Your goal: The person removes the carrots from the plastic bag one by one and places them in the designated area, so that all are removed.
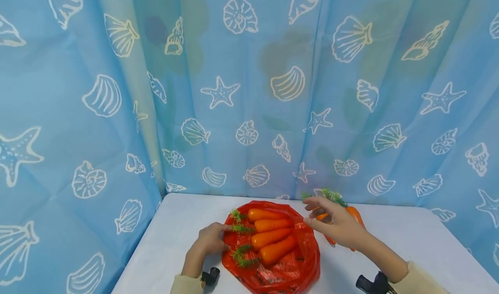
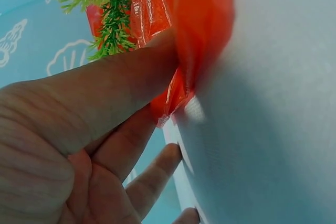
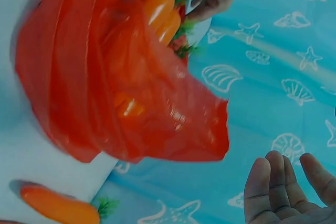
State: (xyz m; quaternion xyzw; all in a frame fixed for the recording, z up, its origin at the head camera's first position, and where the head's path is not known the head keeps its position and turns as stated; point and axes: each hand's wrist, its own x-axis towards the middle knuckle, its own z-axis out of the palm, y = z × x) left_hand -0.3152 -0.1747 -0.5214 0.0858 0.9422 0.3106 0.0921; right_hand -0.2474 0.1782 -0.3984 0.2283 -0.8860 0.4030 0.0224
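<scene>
"Four carrots [image 1: 271, 238] are seen in the red bag [image 1: 309, 247], between the table's [image 1: 175, 224] left edge and the loose carrots [image 1: 355, 216]; how is it held?"

"Its left rim [image 2: 202, 30] is pinched by the left hand [image 1: 212, 237]. Nothing is held by the right hand [image 1: 338, 225]; its fingers are parted."

"And the loose carrots?"

"They are found near the table's far edge, partly covered by the right hand, the nearer one. Leafy tops [image 1: 330, 195] are turned toward that edge, tips away: for any grasp, that long axis is judged decisive."

"What is shown by one view alone?"

"The pinch, made plain only at the left wrist."
</scene>
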